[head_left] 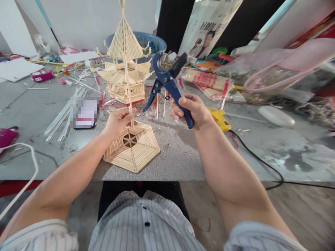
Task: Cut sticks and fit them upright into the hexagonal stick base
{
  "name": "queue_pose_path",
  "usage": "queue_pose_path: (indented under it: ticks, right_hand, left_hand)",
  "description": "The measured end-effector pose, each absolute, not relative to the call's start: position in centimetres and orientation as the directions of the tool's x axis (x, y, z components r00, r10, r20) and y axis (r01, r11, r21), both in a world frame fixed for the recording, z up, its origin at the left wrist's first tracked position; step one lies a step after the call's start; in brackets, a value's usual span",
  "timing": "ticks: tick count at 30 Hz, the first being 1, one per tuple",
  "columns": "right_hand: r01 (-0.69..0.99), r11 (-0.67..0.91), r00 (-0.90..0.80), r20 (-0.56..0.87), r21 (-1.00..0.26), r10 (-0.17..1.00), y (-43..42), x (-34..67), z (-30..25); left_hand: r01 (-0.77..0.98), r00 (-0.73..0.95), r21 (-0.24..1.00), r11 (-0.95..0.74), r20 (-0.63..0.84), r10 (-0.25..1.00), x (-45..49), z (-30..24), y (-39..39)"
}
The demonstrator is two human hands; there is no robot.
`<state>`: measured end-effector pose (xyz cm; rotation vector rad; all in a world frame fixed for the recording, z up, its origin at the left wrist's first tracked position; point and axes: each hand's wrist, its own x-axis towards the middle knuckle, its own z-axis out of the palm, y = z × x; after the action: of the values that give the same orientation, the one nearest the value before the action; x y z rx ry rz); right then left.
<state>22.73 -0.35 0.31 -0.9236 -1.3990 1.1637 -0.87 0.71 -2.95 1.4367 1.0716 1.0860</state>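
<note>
My left hand [118,122] is closed, pinching a thin wooden stick [128,89] that stands nearly upright. The stick's lower end is near a hexagonal stick panel [143,155], which lies flat by the table's front edge; I cannot tell whether they touch. My right hand [195,108] is wrapped around one handle of a blue hand cutter [170,83]. The cutter is raised above the table, its other handle swung out to the left and its head pointing up. Behind the stick stands a pagoda model [123,75] made of wooden sticks, partly covered by it.
A phone [85,112] and clear strips [61,116] lie left of my left hand. A yellow glue gun [220,118] with a black cord is beside my right wrist. Farther back are a blue basin [157,40] and bagged sticks [206,80]. A white oval object [276,116] lies right.
</note>
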Motion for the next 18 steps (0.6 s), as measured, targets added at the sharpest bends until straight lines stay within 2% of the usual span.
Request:
queue_pose_path:
  ticks: [6,10,15,18]
  right_hand:
    - [-0.144,0.22,-0.247,0.25,-0.965,0.936,-0.5,22.1,-0.1]
    - [-0.182,0.21,-0.235,0.25,-0.961,0.939,-0.1,21.5,-0.9]
    - [-0.258,0.225,-0.115,0.261,-0.94,0.959,0.3,20.4,-2.0]
    - [-0.296,0.175,-0.14,0.223,-0.939,0.965,0.2,19.5,-2.3]
  left_hand:
    - [0.015,0.3,0.999,-0.034,0.027,0.954,-1.0,-3.1,1.0]
    - [0.005,0.336,1.0,-0.003,0.001,0.942,-1.2,-3.1,1.1]
    - [0.064,0.295,0.993,-0.097,0.074,0.953,-0.7,-2.8,0.0]
    - [0.117,0.288,0.985,-0.125,0.087,0.954,-0.3,-2.3,-0.7]
